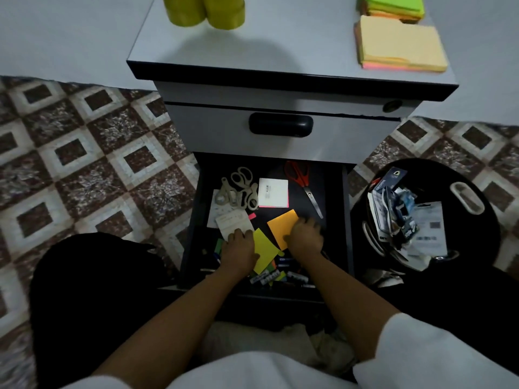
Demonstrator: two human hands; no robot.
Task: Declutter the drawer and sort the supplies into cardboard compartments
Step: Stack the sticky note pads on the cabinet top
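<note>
In the open drawer [347, 220] my left hand [240, 248] lies on a yellow pad [265, 248] and my right hand [304, 234] on an orange pad [280, 224], whether either grips I cannot tell, white scissors [241, 189] and red scissors [302, 178] near the back edge, dim small items at the front, a black bin [477, 242] of wrappers alongside.

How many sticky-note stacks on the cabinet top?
2: a green-topped stack at the back right; a pale yellow stack just in front. Others may sit out of frame.

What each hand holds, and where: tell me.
The right hand grips the orange pad by its near right edge. The left hand lies on the white slip's near edge; a grip cannot be told.
</note>
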